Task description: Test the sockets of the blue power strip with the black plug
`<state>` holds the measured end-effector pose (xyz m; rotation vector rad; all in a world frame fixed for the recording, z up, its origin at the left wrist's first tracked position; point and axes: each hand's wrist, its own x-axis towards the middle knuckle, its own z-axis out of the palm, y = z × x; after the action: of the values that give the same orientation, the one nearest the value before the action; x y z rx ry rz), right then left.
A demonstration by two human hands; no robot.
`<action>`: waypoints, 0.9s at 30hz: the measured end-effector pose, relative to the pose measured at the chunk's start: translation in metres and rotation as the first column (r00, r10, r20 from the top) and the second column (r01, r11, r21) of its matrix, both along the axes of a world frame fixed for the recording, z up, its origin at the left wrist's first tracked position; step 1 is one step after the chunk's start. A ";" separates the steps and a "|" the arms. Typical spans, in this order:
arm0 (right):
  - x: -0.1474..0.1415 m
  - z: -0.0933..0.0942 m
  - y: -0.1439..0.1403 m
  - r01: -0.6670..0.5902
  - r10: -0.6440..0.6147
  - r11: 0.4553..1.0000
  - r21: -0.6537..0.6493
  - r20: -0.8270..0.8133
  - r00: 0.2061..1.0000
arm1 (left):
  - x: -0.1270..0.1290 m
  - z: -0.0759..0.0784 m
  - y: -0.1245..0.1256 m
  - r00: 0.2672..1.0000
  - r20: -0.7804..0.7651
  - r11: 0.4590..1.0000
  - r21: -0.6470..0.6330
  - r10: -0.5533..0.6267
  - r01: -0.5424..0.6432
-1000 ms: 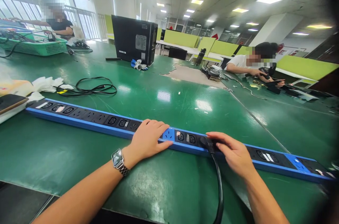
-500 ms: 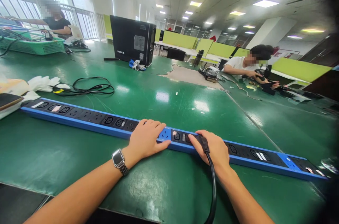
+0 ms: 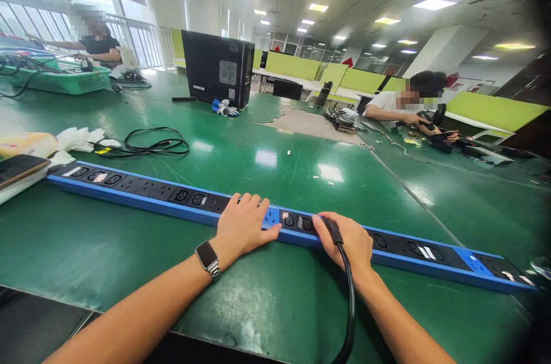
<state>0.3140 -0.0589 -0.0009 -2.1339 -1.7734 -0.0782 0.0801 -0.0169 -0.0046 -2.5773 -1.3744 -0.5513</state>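
Observation:
A long blue-edged black power strip [image 3: 146, 190] with several sockets lies across the green table in front of me. My left hand [image 3: 243, 226] is wrapped over its middle, fingers at the far edge and thumb along the near side, beside a blue socket [image 3: 271, 216]. Farther right, my right hand [image 3: 348, 240] is closed around the black plug [image 3: 332, 232] of a thick cord [image 3: 349, 301], over the strip. The cord runs down toward me. Whether the plug's end sits in a socket is hidden by the hand.
A coiled black cable [image 3: 155, 143] and a phone [image 3: 21, 171] lie left. Behind stand a black computer case [image 3: 215, 68], gloves [image 3: 224, 107] and a green basket [image 3: 73, 82]. One person [image 3: 99, 45] sits far left, another [image 3: 391, 105] handles parts at right.
The view has shifted slightly. My right thumb has moved a little to the right, showing more of the socket beside it. My left hand keeps its place on the power strip.

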 end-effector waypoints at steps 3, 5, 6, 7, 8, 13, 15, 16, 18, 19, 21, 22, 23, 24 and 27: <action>0.000 0.004 0.002 0.025 -0.027 0.998 -0.058 -0.029 0.999 | 0.001 0.000 0.000 1.000 -0.009 1.000 0.010 0.011 -0.011; 0.000 0.006 0.003 0.034 -0.037 0.997 -0.075 -0.037 0.999 | 0.001 0.000 0.000 1.000 -0.015 1.000 0.022 0.015 -0.014; 0.000 0.006 0.003 0.029 -0.031 0.997 -0.073 -0.038 0.999 | 0.001 0.000 0.000 1.000 -0.017 1.000 0.028 0.014 -0.013; 0.001 0.005 0.003 0.015 -0.018 0.998 -0.064 -0.040 0.999 | 0.001 0.000 0.000 1.000 -0.018 0.999 0.032 0.012 -0.011; 0.001 0.003 0.003 0.000 -0.002 0.999 -0.043 -0.047 0.999 | 0.000 0.000 0.000 1.000 -0.019 0.999 0.034 0.009 -0.008; 0.000 -0.012 0.000 -0.033 0.061 0.970 0.242 -0.112 0.992 | 0.000 0.000 0.000 1.000 -0.019 1.000 0.025 0.006 -0.006; 0.000 -0.017 0.000 -0.008 0.063 0.941 0.337 -0.152 0.986 | 0.001 0.000 -0.001 1.000 -0.020 1.000 0.028 0.010 -0.009; -0.001 -0.018 0.000 0.022 0.053 0.930 0.367 -0.194 0.980 | 0.001 0.000 -0.001 1.000 -0.021 0.999 0.031 0.012 -0.011; 0.000 -0.020 0.000 0.115 0.028 0.908 0.402 -0.332 0.943 | 0.001 0.000 -0.001 1.000 -0.021 0.999 0.036 0.014 -0.013; 0.000 -0.020 0.000 0.163 0.019 0.897 0.410 -0.405 0.914 | 0.001 0.000 -0.001 1.000 -0.019 0.999 0.037 0.014 -0.013; 0.001 -0.020 0.000 0.229 0.015 0.880 0.416 -0.507 0.862 | 0.000 -0.001 -0.001 1.000 -0.013 0.999 0.039 0.010 -0.010; 0.001 -0.019 0.000 0.245 0.015 0.875 0.417 -0.530 0.848 | 0.000 -0.001 -0.001 1.000 -0.009 0.999 0.039 0.009 -0.008; 0.001 -0.019 0.000 0.251 0.011 0.876 0.411 -0.538 0.843 | 0.000 -0.001 -0.001 1.000 -0.005 0.999 0.039 0.009 -0.008; 0.001 -0.018 0.000 0.255 0.002 0.879 0.403 -0.539 0.843 | 0.000 -0.001 -0.001 1.000 -0.001 0.999 0.037 0.009 -0.009; -0.001 -0.016 0.000 0.244 -0.027 0.901 0.357 -0.516 0.856 | -0.001 0.000 0.000 1.000 0.016 1.000 0.031 0.003 -0.004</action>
<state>0.3134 -0.0592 -0.0171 -1.7609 -1.1739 0.0593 0.0789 -0.0172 -0.0050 -2.5507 -1.3640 -0.5887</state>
